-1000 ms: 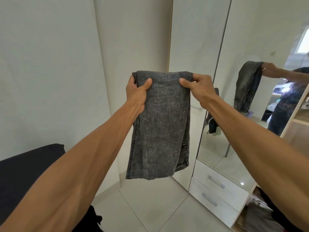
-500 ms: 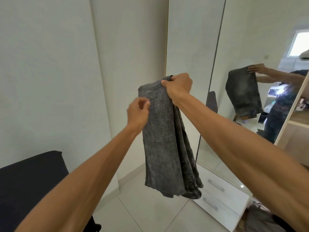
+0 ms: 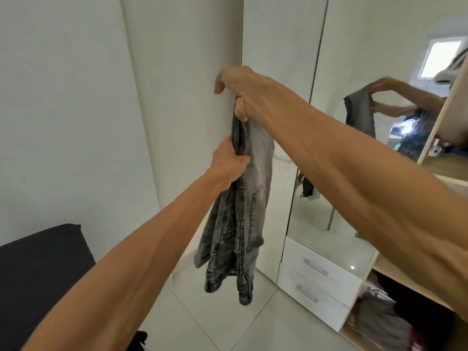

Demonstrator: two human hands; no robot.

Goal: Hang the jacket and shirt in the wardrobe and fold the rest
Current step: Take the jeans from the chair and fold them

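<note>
Your right hand (image 3: 236, 91) is raised in front of you, its fingers curled tight around the top fold of the grey jeans (image 3: 240, 219), which hang down from it in a loose bunch, well clear of the tiled floor (image 3: 228, 323). Your left hand (image 3: 229, 164) grips the same jeans lower down on their left edge, thumb across the denim. The garment dangles in front of the wardrobe's mirrored door (image 3: 301, 153), above and left of two white drawers (image 3: 319, 279). A dark cushion (image 3: 38, 279) sits at lower left, and other clothes (image 3: 379, 323) lie in the open compartment at lower right.
</note>
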